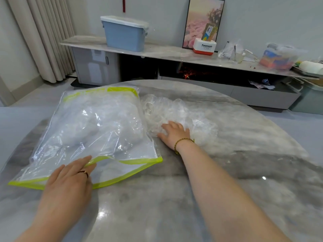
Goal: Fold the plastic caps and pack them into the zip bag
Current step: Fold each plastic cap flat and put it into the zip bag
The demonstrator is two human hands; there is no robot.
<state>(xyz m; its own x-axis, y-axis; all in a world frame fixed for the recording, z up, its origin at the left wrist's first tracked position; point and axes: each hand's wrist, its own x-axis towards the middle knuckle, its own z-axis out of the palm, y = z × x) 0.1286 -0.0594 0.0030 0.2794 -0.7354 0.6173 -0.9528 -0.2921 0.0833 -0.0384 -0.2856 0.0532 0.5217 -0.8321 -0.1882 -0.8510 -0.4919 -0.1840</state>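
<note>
Zip bag [90, 123], clear film with lime-green trim, lies left of centre on the round, glossy marble bench [227, 172], its gaping mouth toward the near edge; open surface lies right and front. Left hand [70, 177]: fingers straight, close together, resting on the mouth's upper trim. Right hand [174, 133]: fingers spread on the crinkled heap of plastic caps [188, 112] touching the bag's right edge.

Clear zip bag [90, 128], green-edged, mouth open, flat on bench [227, 172]; crumpled caps [174, 112] heaped just beside, some seemingly inside.
</note>
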